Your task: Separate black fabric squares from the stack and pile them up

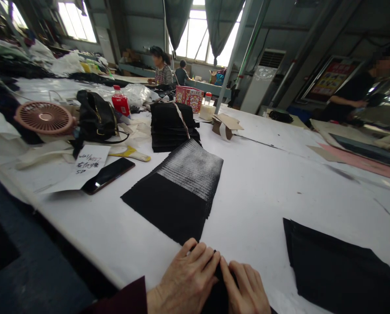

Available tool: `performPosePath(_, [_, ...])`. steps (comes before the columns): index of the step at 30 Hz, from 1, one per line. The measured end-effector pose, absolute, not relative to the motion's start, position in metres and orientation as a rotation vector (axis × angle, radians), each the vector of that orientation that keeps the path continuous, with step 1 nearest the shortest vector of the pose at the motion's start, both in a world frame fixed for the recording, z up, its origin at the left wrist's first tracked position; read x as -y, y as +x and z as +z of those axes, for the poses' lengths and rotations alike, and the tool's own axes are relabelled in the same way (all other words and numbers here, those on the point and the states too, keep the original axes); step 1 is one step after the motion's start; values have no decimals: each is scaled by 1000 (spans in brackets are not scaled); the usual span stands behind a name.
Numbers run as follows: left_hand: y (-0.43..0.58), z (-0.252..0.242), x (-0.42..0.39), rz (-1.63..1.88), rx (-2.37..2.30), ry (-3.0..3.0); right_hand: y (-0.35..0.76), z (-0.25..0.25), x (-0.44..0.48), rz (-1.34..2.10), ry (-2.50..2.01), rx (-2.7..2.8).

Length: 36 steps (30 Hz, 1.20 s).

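At the table's near edge, both hands are on a piece of black fabric (215,298), largely hidden under them. My left hand (188,277) has its fingers curled over the fabric's far edge. Against it, fingertips almost touching, my right hand (247,288) grips the same edge with bent fingers. Just beyond lies a fanned stack of black fabric pieces (178,209), its far part coated with a whitish, shiny layer in narrow steps. To the right, more black fabric pieces (342,270) lie flat in a loose pile.
On the white table (260,183) are a tied black fabric bundle (172,126), a phone (108,175), a handwritten paper (87,168), a yellow-handled tool (132,152), a black bag (97,115), a pink fan (44,117) and a red bottle (120,102). Other people work further back.
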<state>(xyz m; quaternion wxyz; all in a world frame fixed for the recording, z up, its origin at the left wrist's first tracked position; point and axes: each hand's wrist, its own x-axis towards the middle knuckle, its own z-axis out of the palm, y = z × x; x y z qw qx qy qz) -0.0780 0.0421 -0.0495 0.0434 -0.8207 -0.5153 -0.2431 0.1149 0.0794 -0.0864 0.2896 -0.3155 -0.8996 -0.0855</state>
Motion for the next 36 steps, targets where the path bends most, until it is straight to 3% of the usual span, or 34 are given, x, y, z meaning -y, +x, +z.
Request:
performPosePath(27, [-78, -40, -43, -733, 1818, -2595, 115, -81, -83, -356, -744, 2450])
performPosePath(36, [-80, -38, -44, -676, 1610, -2667, 104, -66, -73, -202, -892, 2343])
